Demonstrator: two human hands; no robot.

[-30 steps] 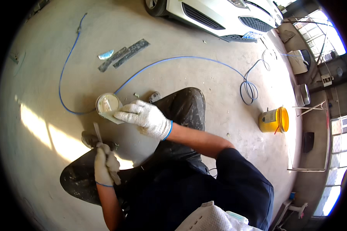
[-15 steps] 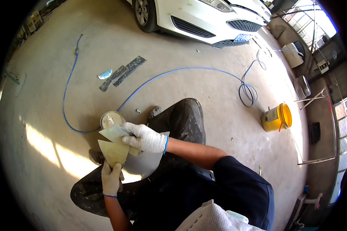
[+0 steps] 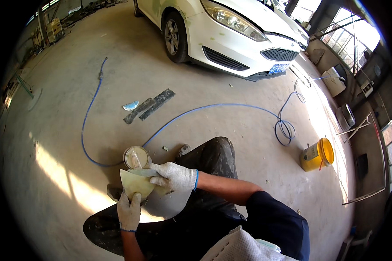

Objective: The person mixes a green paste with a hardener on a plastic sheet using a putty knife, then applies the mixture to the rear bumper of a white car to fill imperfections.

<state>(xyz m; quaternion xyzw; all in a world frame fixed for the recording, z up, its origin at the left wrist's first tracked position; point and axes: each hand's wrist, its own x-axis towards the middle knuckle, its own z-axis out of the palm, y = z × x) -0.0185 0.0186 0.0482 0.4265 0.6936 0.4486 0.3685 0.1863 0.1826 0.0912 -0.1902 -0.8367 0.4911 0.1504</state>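
Note:
Wearing a white knit glove, my left hand pinches a pale yellow, flat putty spreader by its lower edge. My right hand, gloved too, grips a grey-green spreader. The yellow one overlaps the grey-green one and hides part of it; whether they touch I cannot tell. Just beyond them stands a round open can with a whitish tube lying across its top. Below my right hand is a smooth grey curved piece, partly hidden by my hands and legs.
A blue hose curves over the floor and coils at the right. Dark flat strips and a light-blue curved block lie ahead. A yellow bucket stands at the right. A white car is parked at the far side.
The view has tilted up, showing more of the car. The yellow spreader in my left hand has moved up over the grey-green one in my right hand. Both hands keep their hold.

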